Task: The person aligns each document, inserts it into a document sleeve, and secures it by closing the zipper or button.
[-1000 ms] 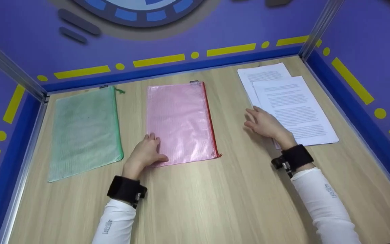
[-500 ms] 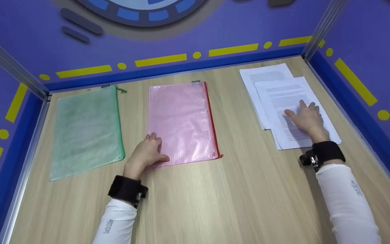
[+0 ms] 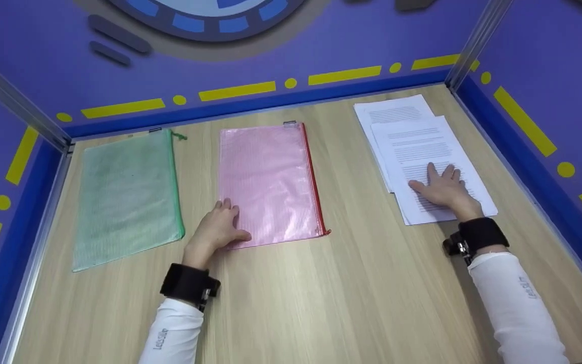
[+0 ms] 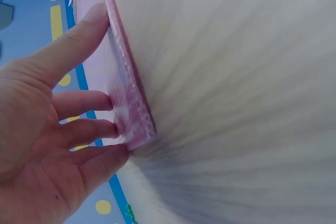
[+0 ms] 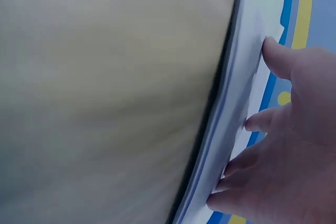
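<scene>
A pink zip pouch point(image 3: 271, 177) with a red zipper along its right side lies flat in the middle of the table. My left hand point(image 3: 215, 227) rests at its near left corner, fingertips and thumb on the plastic; the left wrist view shows the fingers point(image 4: 86, 129) spread along the corner. At the right, two overlapping stacks of printed paper lie skewed to each other. My right hand point(image 3: 445, 189) rests with spread fingers on the nearer stack point(image 3: 417, 146). The farther stack point(image 3: 397, 108) shows behind it, partly covered.
A green mesh zip pouch point(image 3: 127, 197) with a green zipper lies left of the pink one. Blue and purple panels point(image 3: 250, 60) with yellow marks stand around the wooden table point(image 3: 291, 298) at the back and sides.
My right hand has moved right from the paper's left edge onto the nearer stack, which has shifted slightly left and toward me. My left hand has stayed at the pink pouch's corner.
</scene>
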`<state>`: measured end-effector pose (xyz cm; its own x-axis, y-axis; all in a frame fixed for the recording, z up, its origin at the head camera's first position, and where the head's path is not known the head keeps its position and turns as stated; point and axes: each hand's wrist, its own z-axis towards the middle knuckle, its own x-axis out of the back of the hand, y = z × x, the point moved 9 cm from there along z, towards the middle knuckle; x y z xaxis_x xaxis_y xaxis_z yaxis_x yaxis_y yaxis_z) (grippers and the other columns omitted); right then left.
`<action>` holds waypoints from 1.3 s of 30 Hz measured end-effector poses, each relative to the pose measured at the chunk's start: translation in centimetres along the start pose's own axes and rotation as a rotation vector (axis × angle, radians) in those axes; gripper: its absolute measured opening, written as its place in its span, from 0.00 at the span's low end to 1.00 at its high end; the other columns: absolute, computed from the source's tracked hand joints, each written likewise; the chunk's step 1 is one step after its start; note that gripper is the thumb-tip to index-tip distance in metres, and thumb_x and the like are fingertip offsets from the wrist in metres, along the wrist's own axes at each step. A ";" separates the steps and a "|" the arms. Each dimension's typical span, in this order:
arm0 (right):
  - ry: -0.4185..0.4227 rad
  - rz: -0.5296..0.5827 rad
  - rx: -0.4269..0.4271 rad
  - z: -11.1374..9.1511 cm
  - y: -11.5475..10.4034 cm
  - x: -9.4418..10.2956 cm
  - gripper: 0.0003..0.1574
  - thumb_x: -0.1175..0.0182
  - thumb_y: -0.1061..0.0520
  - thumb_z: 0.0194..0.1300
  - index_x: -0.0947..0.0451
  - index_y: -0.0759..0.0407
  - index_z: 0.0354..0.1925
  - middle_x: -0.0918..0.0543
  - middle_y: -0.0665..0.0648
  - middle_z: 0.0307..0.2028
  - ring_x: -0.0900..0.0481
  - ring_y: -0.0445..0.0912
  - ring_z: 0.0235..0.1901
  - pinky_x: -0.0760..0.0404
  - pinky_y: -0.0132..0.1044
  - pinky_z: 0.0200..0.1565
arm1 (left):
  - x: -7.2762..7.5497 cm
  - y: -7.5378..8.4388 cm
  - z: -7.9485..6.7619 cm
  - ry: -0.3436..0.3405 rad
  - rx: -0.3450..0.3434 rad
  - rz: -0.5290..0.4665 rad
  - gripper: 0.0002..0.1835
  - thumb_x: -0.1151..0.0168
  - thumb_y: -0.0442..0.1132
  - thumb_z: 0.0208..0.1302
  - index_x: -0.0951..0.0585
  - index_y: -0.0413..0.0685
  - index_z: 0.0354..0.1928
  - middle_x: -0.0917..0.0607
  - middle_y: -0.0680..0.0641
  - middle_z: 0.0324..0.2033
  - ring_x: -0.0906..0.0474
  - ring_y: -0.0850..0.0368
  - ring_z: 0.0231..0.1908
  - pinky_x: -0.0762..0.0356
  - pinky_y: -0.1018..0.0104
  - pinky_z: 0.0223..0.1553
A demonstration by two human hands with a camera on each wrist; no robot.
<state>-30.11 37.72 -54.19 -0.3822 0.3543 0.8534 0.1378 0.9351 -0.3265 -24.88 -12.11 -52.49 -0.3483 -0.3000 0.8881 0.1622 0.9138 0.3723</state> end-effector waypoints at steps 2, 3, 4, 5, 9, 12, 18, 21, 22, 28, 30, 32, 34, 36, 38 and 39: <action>-0.010 0.001 0.023 -0.3 -0.7 -0.4 0.63 0.61 0.28 0.72 0.70 0.75 0.75 0.77 0.93 0.65 0.79 0.84 0.68 0.67 0.77 0.68 | -0.1 -0.1 0.0 -0.004 0.009 -0.008 0.44 0.26 0.52 0.53 0.29 0.29 0.66 0.38 0.24 0.70 0.44 0.26 0.72 0.37 0.40 0.71; -0.018 0.004 0.038 -0.5 -1.3 -0.7 0.63 0.61 0.28 0.72 0.70 0.75 0.75 0.77 0.93 0.65 0.79 0.83 0.68 0.67 0.77 0.68 | -0.1 -0.1 0.0 -0.005 0.012 -0.012 0.45 0.26 0.52 0.54 0.30 0.30 0.66 0.38 0.24 0.71 0.44 0.27 0.72 0.37 0.40 0.71; -0.026 0.004 0.051 -0.7 -1.8 -1.0 0.63 0.60 0.27 0.72 0.71 0.75 0.75 0.78 0.92 0.65 0.80 0.83 0.68 0.68 0.76 0.68 | -0.1 -0.1 0.0 -0.005 0.015 -0.014 0.45 0.26 0.52 0.54 0.30 0.30 0.66 0.39 0.24 0.71 0.44 0.27 0.72 0.38 0.40 0.71; -0.032 0.005 0.065 -0.9 -2.5 -1.4 0.63 0.60 0.28 0.72 0.70 0.74 0.75 0.78 0.92 0.65 0.80 0.83 0.68 0.68 0.76 0.68 | -0.1 -0.2 0.0 -0.004 0.015 -0.014 0.45 0.26 0.52 0.54 0.30 0.30 0.66 0.38 0.24 0.71 0.44 0.27 0.72 0.38 0.40 0.71; -0.050 -0.017 0.111 -1.7 -5.3 -2.9 0.63 0.58 0.28 0.72 0.70 0.73 0.76 0.77 0.91 0.66 0.78 0.82 0.69 0.66 0.75 0.69 | 0.1 -0.4 -0.1 0.009 0.008 -0.005 0.42 0.26 0.52 0.54 0.27 0.29 0.62 0.36 0.24 0.69 0.42 0.25 0.71 0.34 0.38 0.68; -0.051 -0.041 0.134 -2.2 -7.1 -3.8 0.62 0.57 0.29 0.72 0.68 0.73 0.76 0.74 0.91 0.68 0.76 0.82 0.70 0.63 0.75 0.70 | 0.4 -1.1 -0.3 0.025 0.017 0.000 0.38 0.27 0.52 0.54 0.24 0.28 0.58 0.35 0.22 0.67 0.41 0.23 0.70 0.32 0.37 0.66; -0.083 -0.068 0.163 -2.6 -10.3 -5.5 0.59 0.57 0.30 0.73 0.66 0.69 0.77 0.73 0.87 0.70 0.74 0.79 0.72 0.61 0.72 0.72 | 0.5 -2.8 -0.9 0.008 0.062 -0.005 0.43 0.28 0.52 0.55 0.29 0.27 0.64 0.39 0.21 0.69 0.44 0.24 0.71 0.36 0.36 0.68; -0.088 -0.082 0.183 -2.8 -11.8 -6.2 0.57 0.57 0.30 0.73 0.64 0.68 0.77 0.72 0.87 0.71 0.73 0.78 0.73 0.59 0.71 0.72 | 0.7 -2.9 -1.1 0.017 0.047 0.005 0.41 0.27 0.53 0.54 0.27 0.28 0.61 0.36 0.22 0.68 0.40 0.24 0.70 0.32 0.36 0.66; -0.091 -0.086 0.187 -2.8 -12.3 -6.5 0.57 0.57 0.30 0.73 0.63 0.67 0.78 0.71 0.86 0.71 0.73 0.77 0.73 0.57 0.71 0.72 | 0.7 -2.9 -1.1 0.023 0.042 0.006 0.40 0.27 0.52 0.54 0.26 0.28 0.60 0.36 0.22 0.68 0.39 0.25 0.69 0.31 0.36 0.65; -0.111 -0.088 0.241 -3.0 -16.0 -7.6 0.55 0.58 0.30 0.73 0.61 0.65 0.78 0.69 0.84 0.72 0.71 0.74 0.75 0.45 0.74 0.68 | 1.0 -3.3 -1.5 0.035 0.056 -0.007 0.41 0.26 0.52 0.54 0.26 0.29 0.62 0.36 0.22 0.69 0.41 0.25 0.71 0.33 0.37 0.67; -0.111 -0.081 0.264 -2.9 -17.0 -7.7 0.54 0.58 0.30 0.73 0.59 0.64 0.78 0.67 0.84 0.73 0.69 0.74 0.75 0.44 0.72 0.68 | 0.9 -3.4 -1.5 0.032 0.066 -0.014 0.42 0.27 0.51 0.54 0.28 0.29 0.64 0.38 0.23 0.70 0.43 0.25 0.71 0.35 0.36 0.68; -0.096 -0.041 0.277 -2.8 -17.5 -7.3 0.52 0.57 0.31 0.74 0.54 0.63 0.78 0.62 0.82 0.74 0.65 0.72 0.76 0.44 0.70 0.70 | 0.9 -3.4 -1.5 0.036 0.072 -0.011 0.40 0.27 0.51 0.54 0.26 0.29 0.62 0.37 0.23 0.69 0.42 0.26 0.71 0.34 0.37 0.68; -0.048 0.008 0.291 -2.4 -17.6 -6.3 0.49 0.55 0.34 0.74 0.50 0.63 0.77 0.56 0.81 0.74 0.59 0.71 0.76 0.45 0.66 0.72 | 1.0 -3.1 -1.3 0.044 0.074 0.001 0.37 0.27 0.52 0.54 0.24 0.29 0.58 0.35 0.24 0.68 0.40 0.26 0.70 0.33 0.38 0.67; 0.015 0.049 0.293 -1.8 -17.0 -4.9 0.46 0.53 0.37 0.75 0.47 0.64 0.76 0.50 0.78 0.74 0.54 0.70 0.76 0.47 0.63 0.74 | 1.0 -2.6 -1.2 0.051 0.074 0.018 0.34 0.28 0.52 0.54 0.22 0.31 0.53 0.32 0.25 0.67 0.38 0.27 0.70 0.32 0.39 0.66; 0.082 0.079 0.283 -1.0 -16.0 -3.5 0.44 0.52 0.39 0.75 0.45 0.66 0.75 0.46 0.78 0.73 0.50 0.70 0.75 0.47 0.62 0.74 | 1.1 -1.9 -1.0 0.064 0.062 0.043 0.31 0.29 0.52 0.56 0.21 0.32 0.50 0.28 0.27 0.64 0.36 0.29 0.69 0.30 0.40 0.65; 0.111 0.081 0.270 -0.6 -15.3 -2.8 0.44 0.52 0.39 0.75 0.45 0.68 0.74 0.45 0.78 0.73 0.49 0.70 0.75 0.47 0.62 0.74 | 1.1 -1.3 -0.9 0.074 0.053 0.052 0.31 0.30 0.52 0.56 0.21 0.32 0.52 0.28 0.28 0.64 0.36 0.29 0.69 0.31 0.40 0.66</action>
<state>-30.65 22.42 -51.32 -0.2758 0.4403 0.8544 -0.0898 0.8732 -0.4790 -24.65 -13.91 -51.73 -0.2716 -0.2693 0.9239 0.1285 0.9413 0.3122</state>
